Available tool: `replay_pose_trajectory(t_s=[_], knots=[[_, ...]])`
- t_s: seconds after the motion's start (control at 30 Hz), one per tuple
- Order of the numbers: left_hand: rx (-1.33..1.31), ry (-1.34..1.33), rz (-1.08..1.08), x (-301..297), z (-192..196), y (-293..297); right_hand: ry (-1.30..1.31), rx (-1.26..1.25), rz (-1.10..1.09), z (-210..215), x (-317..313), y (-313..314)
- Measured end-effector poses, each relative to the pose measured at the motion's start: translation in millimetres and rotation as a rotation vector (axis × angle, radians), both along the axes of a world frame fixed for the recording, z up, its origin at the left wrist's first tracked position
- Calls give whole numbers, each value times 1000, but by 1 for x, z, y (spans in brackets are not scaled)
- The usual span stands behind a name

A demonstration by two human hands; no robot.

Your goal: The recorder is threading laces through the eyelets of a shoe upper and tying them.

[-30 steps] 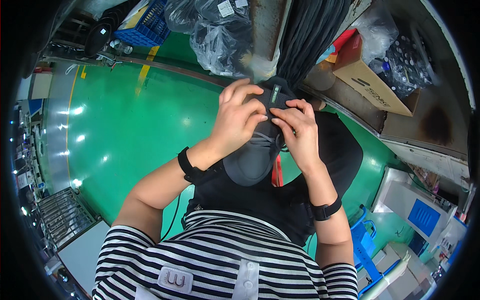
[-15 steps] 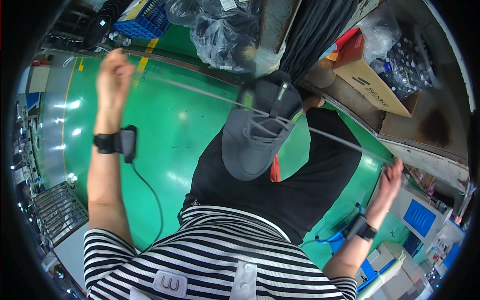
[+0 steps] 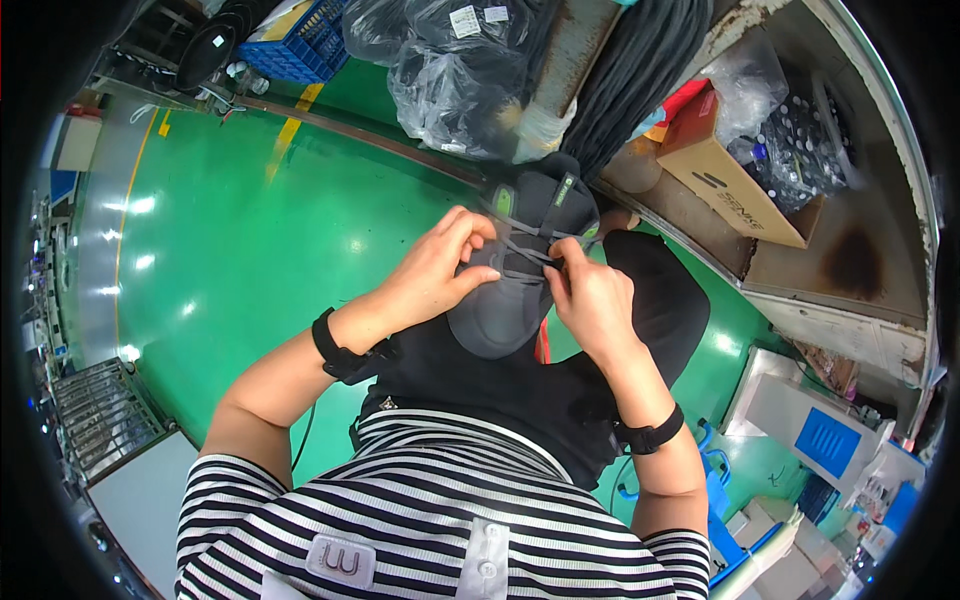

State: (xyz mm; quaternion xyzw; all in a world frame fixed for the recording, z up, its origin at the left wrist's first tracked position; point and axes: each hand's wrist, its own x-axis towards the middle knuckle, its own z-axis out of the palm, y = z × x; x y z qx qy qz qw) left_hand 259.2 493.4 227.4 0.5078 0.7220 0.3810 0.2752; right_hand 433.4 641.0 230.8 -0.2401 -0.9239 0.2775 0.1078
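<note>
Head view, frame centre: both hands are back together at the shoe. Half a second ago the arms were spread wide, left hand at upper left of the frame, right hand at lower right, with the laces drawn out taut between them; a second ago the hands were together at the shoe as they are at present.

Left hand: fingers curled in, thumb and forefinger pinched on a lace at the top of the shoe. Right hand: fingers likewise bent and closed, tips pinching the laces just right of the left hand's tips. The two sets of fingertips nearly touch. Cannot tell how many strands each pinch contains.

Shoe: dark grey, toe pointing toward the lower edge, resting on the person's lap over black trousers, centre of the frame. Green tabs show at its upper end.

Counts: one shoe, two hands, two black wristbands, one on the left wrist and one on the right wrist.

Surroundings: green floor fills the left half. Clear plastic bags and a bundle of black cables at top centre, one cardboard box at upper right, one blue crate at upper left
</note>
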Motion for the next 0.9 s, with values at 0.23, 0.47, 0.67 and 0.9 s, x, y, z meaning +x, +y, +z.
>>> replay_pose_trajectory(t_s=[0.23,0.47,0.67,0.9], knots=[[-43,-326,187,9,-36,0,-135,-588,101,10,1,39],[6,-524,113,6,-23,0,-305,-957,18,9,38,65],[156,61,-105,9,-9,11,-240,-1004,-125,-11,29,53],[56,435,-378,-2,17,40,-151,-924,-109,-8,28,42]])
